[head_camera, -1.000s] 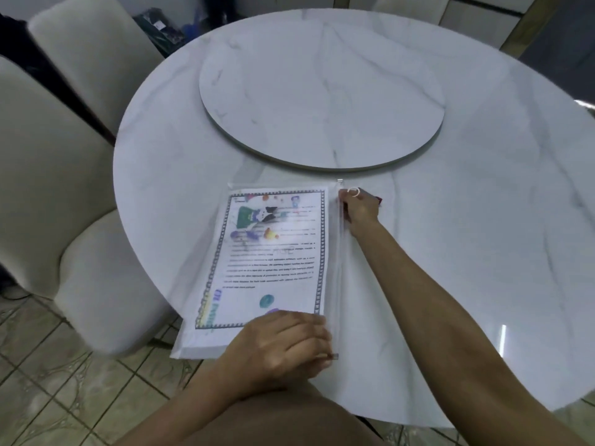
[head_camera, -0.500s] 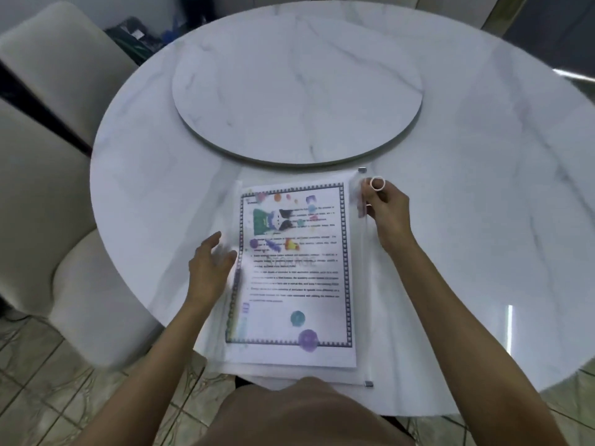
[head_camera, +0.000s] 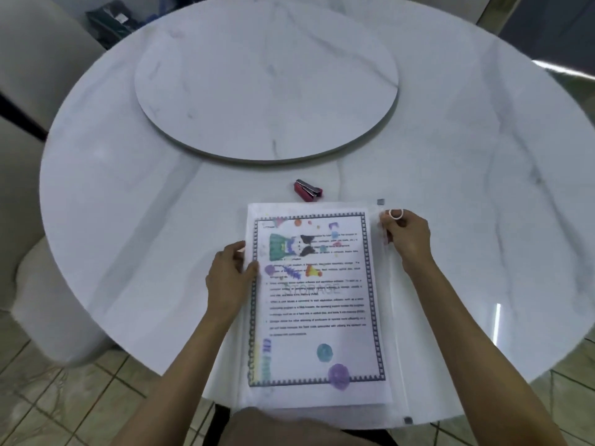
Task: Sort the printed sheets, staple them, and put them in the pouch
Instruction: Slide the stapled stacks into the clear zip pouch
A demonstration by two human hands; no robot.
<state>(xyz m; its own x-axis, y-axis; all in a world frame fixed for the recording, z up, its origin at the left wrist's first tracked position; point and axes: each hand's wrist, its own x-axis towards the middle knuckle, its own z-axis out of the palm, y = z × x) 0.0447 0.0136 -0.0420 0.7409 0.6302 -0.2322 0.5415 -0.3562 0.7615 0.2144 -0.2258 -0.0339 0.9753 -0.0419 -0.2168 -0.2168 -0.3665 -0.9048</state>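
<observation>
A clear zip pouch (head_camera: 391, 320) lies flat at the near edge of the table, with the printed sheets (head_camera: 314, 297) inside it; the top sheet has a dark chain border, text and coloured pictures. My left hand (head_camera: 230, 276) grips the pouch's left edge, thumb on top. My right hand (head_camera: 407, 238) pinches the zip slider with its white ring pull at the pouch's far right corner. A pink stapler (head_camera: 307, 189) lies on the table just beyond the pouch.
The round marble table (head_camera: 128, 220) carries a raised round turntable (head_camera: 267, 82) in its middle. Cream chairs (head_camera: 35, 75) stand at the left. The pouch's near end overhangs the table edge above my lap.
My left hand left the pouch's near corner and took hold of its left edge. The pouch turned straighter towards me. The stapler has come into view beyond it.
</observation>
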